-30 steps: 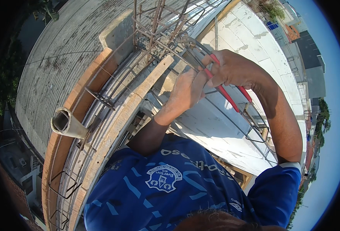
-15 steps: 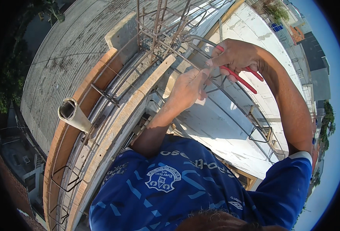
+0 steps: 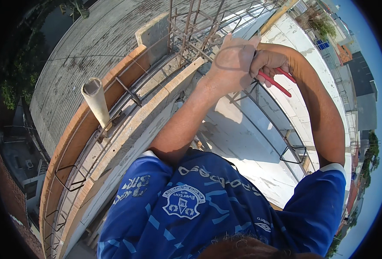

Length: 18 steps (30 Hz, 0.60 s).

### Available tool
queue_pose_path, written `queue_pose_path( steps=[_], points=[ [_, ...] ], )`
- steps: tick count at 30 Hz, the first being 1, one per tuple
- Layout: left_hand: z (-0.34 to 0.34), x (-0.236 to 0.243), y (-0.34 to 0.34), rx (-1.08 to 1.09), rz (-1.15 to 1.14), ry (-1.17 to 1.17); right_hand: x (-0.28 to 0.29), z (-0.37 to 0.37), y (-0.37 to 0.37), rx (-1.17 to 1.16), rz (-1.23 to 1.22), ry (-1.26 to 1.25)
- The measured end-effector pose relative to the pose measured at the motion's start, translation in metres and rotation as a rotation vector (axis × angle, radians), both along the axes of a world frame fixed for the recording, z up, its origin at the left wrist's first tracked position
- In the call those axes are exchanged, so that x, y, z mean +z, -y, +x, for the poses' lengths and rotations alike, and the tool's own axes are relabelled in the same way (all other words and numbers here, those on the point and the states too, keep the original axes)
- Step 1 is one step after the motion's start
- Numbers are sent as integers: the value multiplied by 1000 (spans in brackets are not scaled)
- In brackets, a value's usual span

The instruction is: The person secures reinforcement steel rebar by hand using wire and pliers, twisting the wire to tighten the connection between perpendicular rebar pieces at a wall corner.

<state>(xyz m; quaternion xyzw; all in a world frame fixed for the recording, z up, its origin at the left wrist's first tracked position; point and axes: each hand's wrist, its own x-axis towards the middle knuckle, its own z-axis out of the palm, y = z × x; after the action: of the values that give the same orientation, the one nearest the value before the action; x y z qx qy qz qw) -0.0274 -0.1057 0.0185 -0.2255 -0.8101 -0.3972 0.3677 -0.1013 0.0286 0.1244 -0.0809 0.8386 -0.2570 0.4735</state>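
My right hand (image 3: 270, 64) is closed on long pliers or cutters with red handles (image 3: 277, 86), whose jaws are hidden behind my left hand (image 3: 232, 64). My left hand is raised at the cluster of upright rebar (image 3: 186, 30), overlapping my right hand, its back toward me and most fingers hidden; what it holds, if anything, I cannot make out. Below both hands a tied steel bar cage (image 3: 264, 112) runs down to the right over a white block wall (image 3: 225, 129).
A curved wooden formwork channel (image 3: 156, 99) with steel stirrups runs down the left, with an upright pale pipe (image 3: 96, 103) in it. Beyond it lies a corrugated roof (image 3: 70, 52), far below are trees and buildings, and more rooftops line the right.
My left hand and forearm have risen, the hand now covering the tool's head. My right hand and the red handles have moved up slightly. The view has shifted, so the formwork sits differently.
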Motion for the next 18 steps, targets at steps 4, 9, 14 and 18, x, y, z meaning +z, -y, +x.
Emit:
queue_pose_path(
  steps=[4, 9, 14, 18],
  points=[
    [-12, 15, 6, -112, -103, 153, 1, -1, -1, 41, -39, -43],
    [-16, 23, 2, 40, -269, 216, 30, 20, 8, 177, 296, -490],
    [-20, 11, 9, 117, -287, 160, -12, 92, -2, 535, 328, -1603],
    [-21, 18, 6, 77, -238, 204, -6, 77, -2, 575, 598, -1384]
  ],
)
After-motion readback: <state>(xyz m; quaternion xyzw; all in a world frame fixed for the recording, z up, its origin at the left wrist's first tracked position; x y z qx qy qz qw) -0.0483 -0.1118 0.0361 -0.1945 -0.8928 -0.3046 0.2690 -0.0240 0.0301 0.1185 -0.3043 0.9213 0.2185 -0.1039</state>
